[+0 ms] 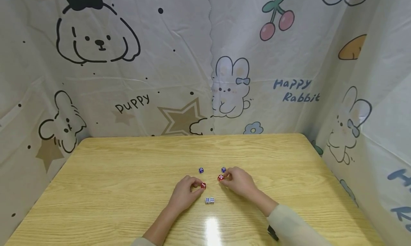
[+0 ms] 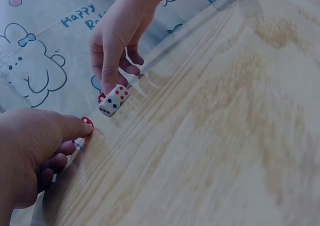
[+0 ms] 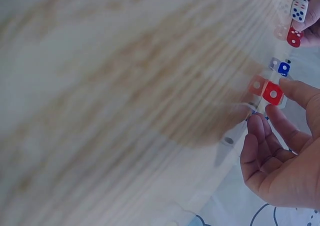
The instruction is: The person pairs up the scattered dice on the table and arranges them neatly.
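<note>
My left hand point(image 1: 185, 193) pinches a red die point(image 1: 203, 185) with white pips between thumb and fingertips. A second red die point(image 3: 273, 93) is pinched by my right hand point(image 1: 239, 182), low over the tabletop. Just behind the right fingertips lies a blue die point(image 1: 223, 170); another blue die point(image 1: 201, 170) is farther left, behind the left hand's die. Nearer to me, two white dice stand side by side, the left white die point(image 1: 207, 200) next to the right white die point(image 1: 212, 200). The left wrist view shows the white dice point(image 2: 114, 101) in front of the right fingertips.
The dice stand near the middle of a light wood-grain table point(image 1: 128, 167). A cloth printed with cartoon animals point(image 1: 179, 71) hangs behind the table and along both sides. A dark object point(image 1: 272, 233) shows at the right sleeve point(image 1: 293, 224).
</note>
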